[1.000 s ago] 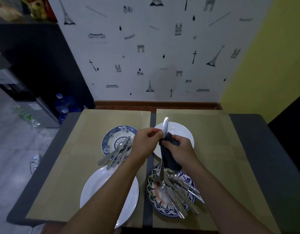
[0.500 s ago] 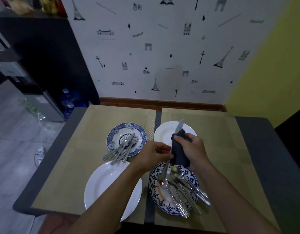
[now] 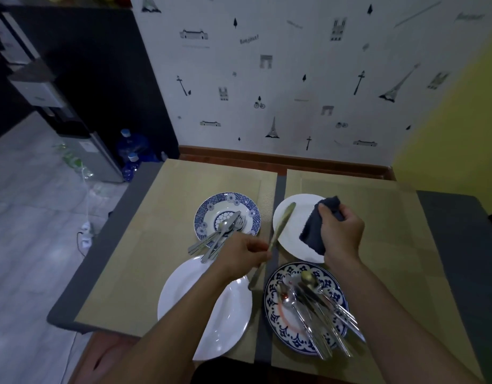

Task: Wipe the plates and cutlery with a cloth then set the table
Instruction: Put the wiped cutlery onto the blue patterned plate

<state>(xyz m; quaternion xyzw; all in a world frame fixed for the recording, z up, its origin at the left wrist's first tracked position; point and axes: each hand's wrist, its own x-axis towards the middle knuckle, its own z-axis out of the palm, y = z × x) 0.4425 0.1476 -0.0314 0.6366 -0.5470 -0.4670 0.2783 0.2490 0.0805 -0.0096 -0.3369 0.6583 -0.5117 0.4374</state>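
- Left of our left grip, we see a blue-patterned plate [image 3: 208,210] carrying a bundle of forks and spoons [image 3: 221,232]; below that grip lies a plain white plate [image 3: 183,295] on the surface [image 3: 145,261].
- Our left hand [image 3: 243,252] is closed around a table knife [image 3: 278,234] near its middle. The pale, slim blade slants up and to the right over a second white plate [image 3: 300,217].
- Half a second ago the cloth was wrapped round that blade; now the knife is bare and the two hands have drawn apart.
- Our right hand [image 3: 340,234] is clenched on a dark blue cloth [image 3: 316,225], bunched and held above the far white plate.
- Below the right grip sits a blue-rimmed plate [image 3: 275,300] piled with loose cutlery [image 3: 319,309].
- Both forearms reach forward from the bottom edge.
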